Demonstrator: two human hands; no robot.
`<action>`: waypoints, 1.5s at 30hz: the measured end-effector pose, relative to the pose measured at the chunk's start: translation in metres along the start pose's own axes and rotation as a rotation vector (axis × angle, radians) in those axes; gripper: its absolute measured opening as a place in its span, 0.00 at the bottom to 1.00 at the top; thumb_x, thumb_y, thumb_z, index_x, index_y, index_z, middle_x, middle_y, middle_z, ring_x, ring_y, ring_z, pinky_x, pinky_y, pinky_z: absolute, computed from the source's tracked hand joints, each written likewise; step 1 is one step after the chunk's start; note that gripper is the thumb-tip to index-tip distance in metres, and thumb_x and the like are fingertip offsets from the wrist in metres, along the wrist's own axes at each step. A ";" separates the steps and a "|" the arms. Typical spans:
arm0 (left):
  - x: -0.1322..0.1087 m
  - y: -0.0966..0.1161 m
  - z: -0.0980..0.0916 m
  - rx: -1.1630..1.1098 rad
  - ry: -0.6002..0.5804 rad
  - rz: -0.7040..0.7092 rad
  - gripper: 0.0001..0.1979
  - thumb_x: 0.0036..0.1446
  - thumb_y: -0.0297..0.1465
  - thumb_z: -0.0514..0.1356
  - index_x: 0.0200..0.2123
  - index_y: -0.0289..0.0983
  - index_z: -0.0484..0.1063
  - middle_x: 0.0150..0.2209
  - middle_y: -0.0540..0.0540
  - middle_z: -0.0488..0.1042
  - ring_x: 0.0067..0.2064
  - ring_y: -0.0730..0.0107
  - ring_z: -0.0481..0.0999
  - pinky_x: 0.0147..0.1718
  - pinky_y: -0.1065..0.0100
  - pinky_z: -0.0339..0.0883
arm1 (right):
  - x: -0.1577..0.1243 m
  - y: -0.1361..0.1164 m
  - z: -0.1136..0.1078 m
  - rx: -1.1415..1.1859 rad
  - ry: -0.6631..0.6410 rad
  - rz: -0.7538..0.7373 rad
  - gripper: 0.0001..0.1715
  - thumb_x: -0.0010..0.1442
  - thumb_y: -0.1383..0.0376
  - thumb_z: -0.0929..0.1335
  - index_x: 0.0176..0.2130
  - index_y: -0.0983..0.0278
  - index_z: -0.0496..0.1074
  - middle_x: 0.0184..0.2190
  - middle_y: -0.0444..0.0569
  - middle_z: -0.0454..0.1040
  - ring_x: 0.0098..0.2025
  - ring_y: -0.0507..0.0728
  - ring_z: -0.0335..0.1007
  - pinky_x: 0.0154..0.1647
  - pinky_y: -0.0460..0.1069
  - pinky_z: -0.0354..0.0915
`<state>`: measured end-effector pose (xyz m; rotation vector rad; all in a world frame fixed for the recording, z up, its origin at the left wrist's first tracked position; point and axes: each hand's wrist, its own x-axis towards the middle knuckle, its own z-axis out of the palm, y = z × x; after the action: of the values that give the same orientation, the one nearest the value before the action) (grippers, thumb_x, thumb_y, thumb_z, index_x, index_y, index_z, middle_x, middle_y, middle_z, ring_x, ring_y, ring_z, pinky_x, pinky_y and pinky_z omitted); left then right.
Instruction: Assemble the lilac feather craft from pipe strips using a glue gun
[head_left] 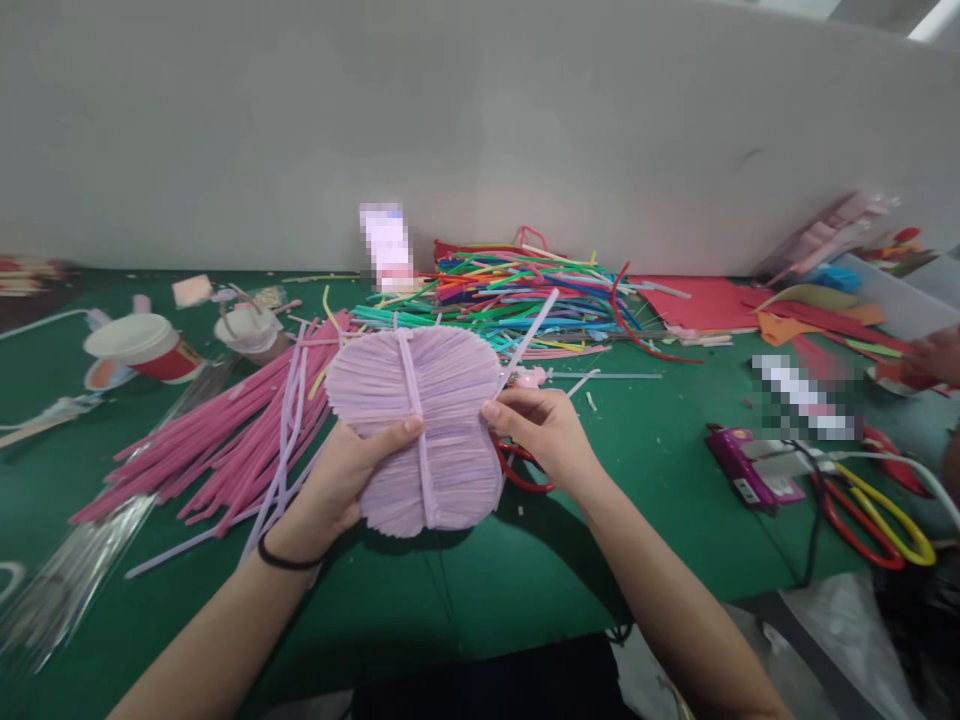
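Both hands are on the lilac pipe-cleaner panel (420, 430), a flat, lobed piece made of many fuzzy stems laid side by side and crossed by one stem down its middle, held up just above the green counter (465, 590). My left hand (341, 485) cups its lower left edge from behind, thumb pressed flat across the front; my right hand (544, 435) is closed in a pinch on its right edge, where a loose lilac stem (529, 340) sticks up and away. I judge the panel very light and soft, springy more than stiff, likely to bend or splay if squeezed in the middle, so the edges and the central stem look like the safest places to hold. Left of the panel lies a spread of pink pipe cleaners (225, 450); behind it, a heap of mixed-colour ones (517, 290); under its right edge, red-handled scissors (521, 480).
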<state>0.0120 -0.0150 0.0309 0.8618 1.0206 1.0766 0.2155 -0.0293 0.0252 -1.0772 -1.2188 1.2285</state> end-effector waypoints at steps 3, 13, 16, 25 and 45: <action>0.000 0.000 -0.001 0.011 0.013 -0.005 0.35 0.39 0.35 0.76 0.53 0.35 0.75 0.46 0.41 0.83 0.51 0.45 0.80 0.52 0.52 0.75 | 0.000 -0.002 0.000 0.097 0.067 -0.009 0.13 0.52 0.54 0.76 0.29 0.61 0.80 0.23 0.42 0.77 0.25 0.50 0.73 0.28 0.47 0.72; -0.003 0.003 0.003 0.067 0.002 -0.001 0.34 0.37 0.36 0.77 0.51 0.36 0.77 0.44 0.40 0.83 0.50 0.43 0.81 0.51 0.51 0.75 | -0.001 -0.004 0.001 0.081 0.079 -0.038 0.14 0.51 0.55 0.77 0.24 0.62 0.77 0.20 0.41 0.75 0.23 0.50 0.72 0.26 0.45 0.71; -0.001 0.002 0.001 0.078 0.004 -0.018 0.34 0.37 0.37 0.76 0.51 0.35 0.77 0.44 0.40 0.83 0.50 0.43 0.81 0.50 0.52 0.76 | -0.001 -0.003 -0.001 0.093 0.060 0.004 0.14 0.51 0.54 0.77 0.26 0.62 0.78 0.22 0.42 0.76 0.24 0.49 0.73 0.27 0.45 0.72; -0.001 0.000 0.001 0.047 0.029 -0.029 0.35 0.38 0.35 0.76 0.52 0.36 0.76 0.48 0.40 0.82 0.52 0.44 0.80 0.52 0.52 0.75 | 0.002 -0.004 -0.003 0.083 0.064 -0.005 0.18 0.51 0.52 0.77 0.26 0.62 0.75 0.22 0.42 0.75 0.23 0.50 0.72 0.26 0.45 0.73; 0.034 0.008 -0.022 -0.266 0.145 0.289 0.22 0.49 0.26 0.71 0.49 0.36 0.76 0.50 0.40 0.81 0.52 0.56 0.80 0.52 0.63 0.75 | 0.009 0.001 0.000 0.108 0.176 -0.196 0.28 0.61 0.45 0.68 0.22 0.62 0.64 0.19 0.41 0.66 0.23 0.50 0.65 0.24 0.45 0.62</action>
<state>-0.0058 0.0216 0.0239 0.7355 0.8612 1.5015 0.2151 -0.0202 0.0246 -0.9416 -1.0827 1.0155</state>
